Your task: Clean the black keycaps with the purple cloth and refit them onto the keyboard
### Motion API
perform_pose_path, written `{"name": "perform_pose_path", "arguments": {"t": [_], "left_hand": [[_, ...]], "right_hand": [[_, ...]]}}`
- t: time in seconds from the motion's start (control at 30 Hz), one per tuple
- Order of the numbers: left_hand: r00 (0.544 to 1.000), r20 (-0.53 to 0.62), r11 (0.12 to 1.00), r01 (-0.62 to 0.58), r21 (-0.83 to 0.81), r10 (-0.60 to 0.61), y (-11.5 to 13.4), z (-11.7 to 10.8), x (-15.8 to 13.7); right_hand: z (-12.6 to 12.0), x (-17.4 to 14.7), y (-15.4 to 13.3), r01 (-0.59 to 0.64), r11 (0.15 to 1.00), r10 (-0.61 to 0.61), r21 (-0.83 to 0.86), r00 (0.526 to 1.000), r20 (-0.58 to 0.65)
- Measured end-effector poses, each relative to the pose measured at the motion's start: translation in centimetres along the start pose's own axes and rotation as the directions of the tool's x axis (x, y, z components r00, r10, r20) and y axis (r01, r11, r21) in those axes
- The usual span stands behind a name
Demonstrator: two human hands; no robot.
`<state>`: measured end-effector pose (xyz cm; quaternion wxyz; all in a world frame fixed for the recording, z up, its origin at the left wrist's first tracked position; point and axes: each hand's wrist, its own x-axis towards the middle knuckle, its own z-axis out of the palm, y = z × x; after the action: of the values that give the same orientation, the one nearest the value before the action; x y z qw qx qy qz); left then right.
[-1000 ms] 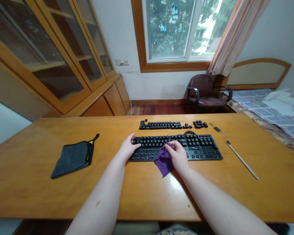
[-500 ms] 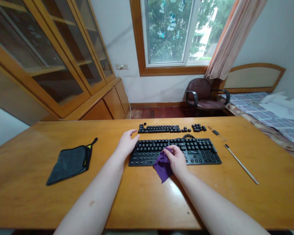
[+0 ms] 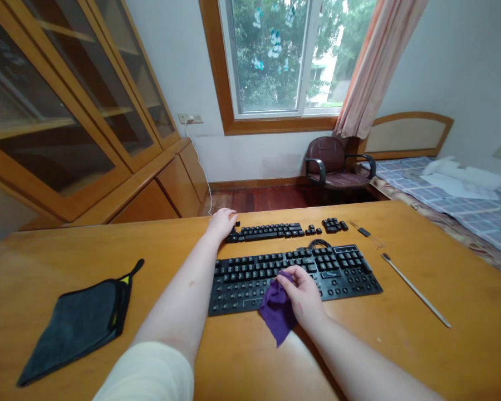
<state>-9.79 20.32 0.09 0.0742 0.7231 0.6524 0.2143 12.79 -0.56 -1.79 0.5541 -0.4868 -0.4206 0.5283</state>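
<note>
My right hand [image 3: 304,295] pinches a crumpled purple cloth [image 3: 276,312], which hangs over the front edge of a black keyboard [image 3: 229,295]. Lower rows of that keyboard show bare switches, while keycaps still cover its upper rows. Stretched forward past the keyboard, my left hand [image 3: 222,224] is at the left end of a row of loose black keycaps [image 3: 271,231]. Its fingers reach out over the end keycaps, and I cannot see anything held in them. A small single keycap [image 3: 237,224] lies by its fingertips.
A folded dark grey cloth [image 3: 79,320] lies on the wooden desk [image 3: 171,245] at left. To the right are a wire keycap puller [image 3: 364,231] and a thin brush [image 3: 417,291]. More loose keycaps [image 3: 333,225] sit behind the keyboard. A chair [image 3: 329,161] stands beyond the desk.
My left hand has moved forward from the keyboard's left edge to the loose keycaps. My right hand stays at the keyboard with the purple cloth. The camera view has shifted.
</note>
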Motion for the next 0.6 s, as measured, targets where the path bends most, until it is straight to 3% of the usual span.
{"name": "perform_pose_path", "arguments": {"t": [0.33,0.6], "left_hand": [[0.991,0.096,0.996,-0.090,0.002,0.090,-2.0,1.4,0.4],[0.997,0.041,0.994,-0.066,-0.084,0.069,-1.6,1.2,0.3]], "right_hand": [[-0.2,-0.4,-0.4,-0.062,0.997,0.063,0.038,0.998,-0.026],[-0.3,-0.3,-0.6,-0.078,0.994,0.081,0.074,0.996,-0.038]]}}
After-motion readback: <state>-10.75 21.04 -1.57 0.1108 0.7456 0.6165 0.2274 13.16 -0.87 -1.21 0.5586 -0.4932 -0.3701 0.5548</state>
